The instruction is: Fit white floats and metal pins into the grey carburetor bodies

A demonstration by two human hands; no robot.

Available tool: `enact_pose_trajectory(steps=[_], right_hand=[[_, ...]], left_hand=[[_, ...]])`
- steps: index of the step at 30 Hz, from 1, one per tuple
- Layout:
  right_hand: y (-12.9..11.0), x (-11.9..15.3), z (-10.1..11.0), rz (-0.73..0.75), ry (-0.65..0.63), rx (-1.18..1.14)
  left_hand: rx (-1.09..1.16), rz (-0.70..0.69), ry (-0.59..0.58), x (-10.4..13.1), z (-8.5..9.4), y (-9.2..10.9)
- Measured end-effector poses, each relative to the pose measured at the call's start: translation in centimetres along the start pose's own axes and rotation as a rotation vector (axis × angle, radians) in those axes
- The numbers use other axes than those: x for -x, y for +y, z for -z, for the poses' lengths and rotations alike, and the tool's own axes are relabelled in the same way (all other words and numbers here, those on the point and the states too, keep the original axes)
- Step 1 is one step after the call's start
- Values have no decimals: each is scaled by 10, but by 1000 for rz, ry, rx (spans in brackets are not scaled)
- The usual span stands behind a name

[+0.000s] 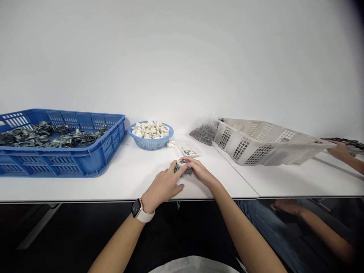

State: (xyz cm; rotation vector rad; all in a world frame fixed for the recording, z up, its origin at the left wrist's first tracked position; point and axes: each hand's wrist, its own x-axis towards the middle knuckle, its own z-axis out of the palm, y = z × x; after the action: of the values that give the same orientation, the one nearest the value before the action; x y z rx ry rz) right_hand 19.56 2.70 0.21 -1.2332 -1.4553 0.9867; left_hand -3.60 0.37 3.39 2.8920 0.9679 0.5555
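The white surface (142,178) runs along a plain pale wall (170,57), a seam dividing it to the right of the hands. Near its front edge, a grey part with a white ring (179,163) sits between left hand (163,185) and right hand (201,172); each grip has fingers on it, though how firmly either closes I cannot tell. At the left, a blue crate (88,162) holds grey parts (61,141); beside it, a blue basket (149,144) brims with white pieces (150,131). A small tray (196,154) lies behind the hands. A clear bag (203,133) of dark bits adjoins a tilted white crate (284,152), near a co-worker's hand (339,150).
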Motion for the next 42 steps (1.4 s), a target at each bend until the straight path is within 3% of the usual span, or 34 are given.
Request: enact_pose_trajectory(steps=[14,42], right_hand=[[-5,2,-4,-1,38,-26],[-7,3,-6,-18,47,-16]], left_hand=[[-18,2,32,-2,-10,-1],[14,2,30,-1,-9,-1]])
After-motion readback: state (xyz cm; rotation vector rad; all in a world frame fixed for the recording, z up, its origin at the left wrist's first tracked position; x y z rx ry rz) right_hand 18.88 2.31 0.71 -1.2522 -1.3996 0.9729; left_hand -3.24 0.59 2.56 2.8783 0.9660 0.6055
